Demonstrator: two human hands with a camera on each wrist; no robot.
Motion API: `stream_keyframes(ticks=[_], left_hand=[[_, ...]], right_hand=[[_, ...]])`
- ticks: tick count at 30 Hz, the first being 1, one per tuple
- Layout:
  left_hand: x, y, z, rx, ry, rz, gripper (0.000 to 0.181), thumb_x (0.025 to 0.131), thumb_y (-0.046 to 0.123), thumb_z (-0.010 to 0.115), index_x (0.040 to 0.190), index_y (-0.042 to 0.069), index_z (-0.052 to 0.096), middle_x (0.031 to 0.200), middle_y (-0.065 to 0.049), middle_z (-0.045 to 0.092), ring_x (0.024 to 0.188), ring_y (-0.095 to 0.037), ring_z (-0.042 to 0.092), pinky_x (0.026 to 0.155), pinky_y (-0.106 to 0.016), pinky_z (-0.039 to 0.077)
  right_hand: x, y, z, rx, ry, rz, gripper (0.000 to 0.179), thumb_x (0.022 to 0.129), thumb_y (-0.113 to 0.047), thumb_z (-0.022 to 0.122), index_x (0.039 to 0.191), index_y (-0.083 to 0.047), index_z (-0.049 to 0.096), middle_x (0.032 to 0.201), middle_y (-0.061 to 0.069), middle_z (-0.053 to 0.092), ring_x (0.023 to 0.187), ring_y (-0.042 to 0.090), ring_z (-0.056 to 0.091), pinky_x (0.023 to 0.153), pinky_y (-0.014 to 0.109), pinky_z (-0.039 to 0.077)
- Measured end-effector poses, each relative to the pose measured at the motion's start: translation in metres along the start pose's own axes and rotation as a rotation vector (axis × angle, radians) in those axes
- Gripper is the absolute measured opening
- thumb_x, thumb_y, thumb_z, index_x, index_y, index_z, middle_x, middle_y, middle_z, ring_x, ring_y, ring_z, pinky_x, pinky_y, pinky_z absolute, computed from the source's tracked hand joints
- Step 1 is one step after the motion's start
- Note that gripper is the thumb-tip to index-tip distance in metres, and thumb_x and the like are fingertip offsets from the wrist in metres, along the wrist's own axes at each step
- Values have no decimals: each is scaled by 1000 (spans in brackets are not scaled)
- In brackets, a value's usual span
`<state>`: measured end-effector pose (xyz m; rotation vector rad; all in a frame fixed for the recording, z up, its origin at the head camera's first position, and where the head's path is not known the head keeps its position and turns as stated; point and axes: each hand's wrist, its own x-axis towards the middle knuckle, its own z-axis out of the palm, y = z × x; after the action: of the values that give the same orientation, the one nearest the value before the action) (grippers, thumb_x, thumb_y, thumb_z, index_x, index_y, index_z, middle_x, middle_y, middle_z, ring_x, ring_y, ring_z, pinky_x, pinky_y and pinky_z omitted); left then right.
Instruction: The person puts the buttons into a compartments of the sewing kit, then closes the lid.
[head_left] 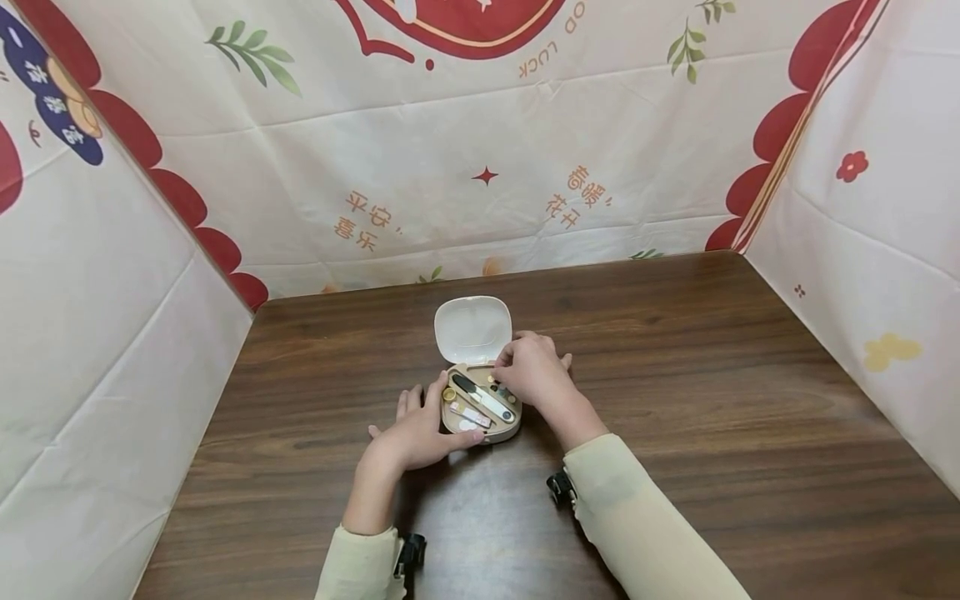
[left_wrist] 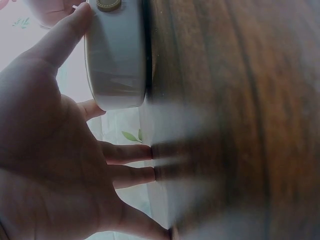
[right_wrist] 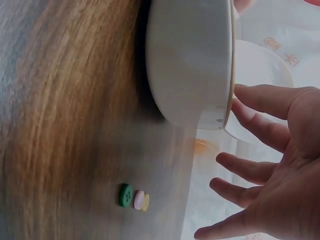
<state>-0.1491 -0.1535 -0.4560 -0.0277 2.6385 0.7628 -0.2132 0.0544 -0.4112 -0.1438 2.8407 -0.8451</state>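
A beige round-cornered sewing box (head_left: pixel 510 432) stands on the table with its white lid (head_left: pixel 472 329) raised. My left hand (head_left: pixel 420 433) steadies it, thumb on the front rim and index finger at the left side, the other fingers spread onto the table. Over the right compartment, my right hand (head_left: pixel 531 367) has its thumb and index finger at the rim; whether they pinch anything is hidden. Small buttons (head_left: pixel 512 399) lie in that compartment. A white tool with a black end (head_left: pixel 487 402) sits diagonally across the middle. To the left are a pale patterned strip (head_left: pixel 471 414) and a gold round piece (head_left: pixel 449 394).
In the right wrist view, a green button (right_wrist: pixel 125 195), a pink one (right_wrist: pixel 139 199) and a yellow one (right_wrist: pixel 145 202) are on the wooden table (head_left: pixel 712 400) beyond the box. Printed cloth (head_left: pixel 480 133) hangs behind the table and along both sides.
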Motion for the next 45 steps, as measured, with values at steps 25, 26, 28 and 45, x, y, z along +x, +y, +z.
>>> stream_keyframes(ticks=[25,26,28,45], left_hand=[[-1,-3,1,-8,-14,-12,123,74,90,70,170,47,6,179,-21,11,168,-42,1,107,-96,0],[-1,-4,1,-10,-11,-9,123,74,91,70,170,48,6,179,-21,11,168,-42,1,107,-97,0],[0,-5,2,-16,-7,-6,123,73,91,70,170,48,6,178,-21,11,168,-42,1,106,-97,-1],[3,-3,2,-17,-5,2,123,75,88,72,171,44,7,179,-22,11,168,-42,-1,109,-95,-1]], right_hand=[[-44,50,-24,-118,-2,70,16,95,-24,76,80,-21,72,163,21,48,155,53,30,111,94,0],[-46,51,-23,-126,-6,71,17,94,-24,76,78,-21,72,162,21,49,155,53,31,110,94,0],[-49,52,-21,-147,-10,69,19,93,-24,78,75,-21,70,159,21,52,154,54,32,109,95,0],[-57,60,-6,-219,11,87,23,91,-21,73,69,-18,64,150,22,59,151,53,36,108,96,2]])
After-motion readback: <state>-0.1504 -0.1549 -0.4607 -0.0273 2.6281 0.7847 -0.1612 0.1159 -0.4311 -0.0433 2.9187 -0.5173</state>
